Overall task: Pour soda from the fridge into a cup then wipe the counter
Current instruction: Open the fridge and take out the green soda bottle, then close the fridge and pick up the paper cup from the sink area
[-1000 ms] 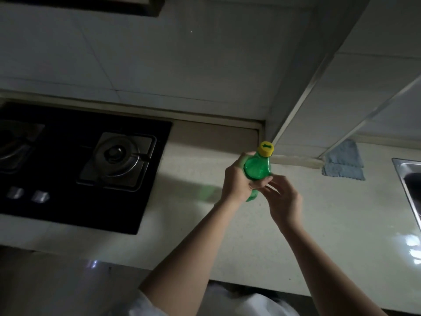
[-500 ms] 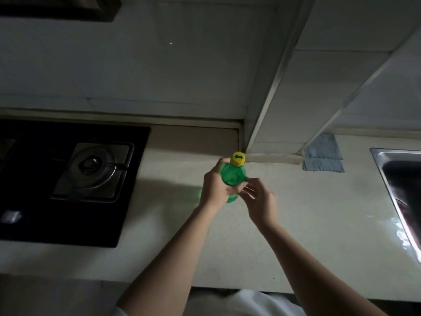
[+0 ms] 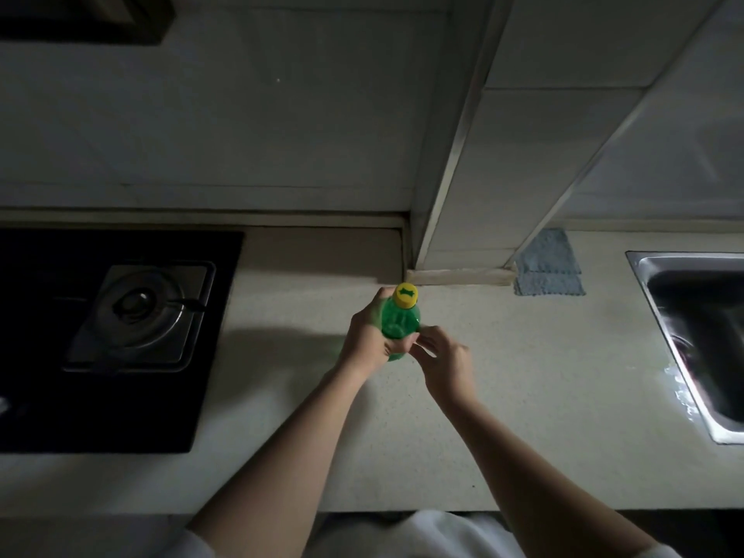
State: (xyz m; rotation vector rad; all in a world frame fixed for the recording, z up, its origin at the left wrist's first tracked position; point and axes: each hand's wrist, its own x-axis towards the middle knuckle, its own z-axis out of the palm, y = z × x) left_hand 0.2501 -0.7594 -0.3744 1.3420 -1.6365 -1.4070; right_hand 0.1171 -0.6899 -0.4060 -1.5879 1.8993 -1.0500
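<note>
Over the pale counter [image 3: 463, 436], between the dark stove [image 3: 120, 336] on the left and the sink [image 3: 692, 340] on the right, a green soda bottle [image 3: 399, 324] is held upright, its long axis running up toward the camera. The left hand [image 3: 368, 344] is wrapped around its body; the right hand [image 3: 441, 362] rests fingertips against the bottle's lower right side, loosely curled. The yellow cap [image 3: 406, 296] sits just above and beyond the right hand, likely its next reach. No cup is in view.
</note>
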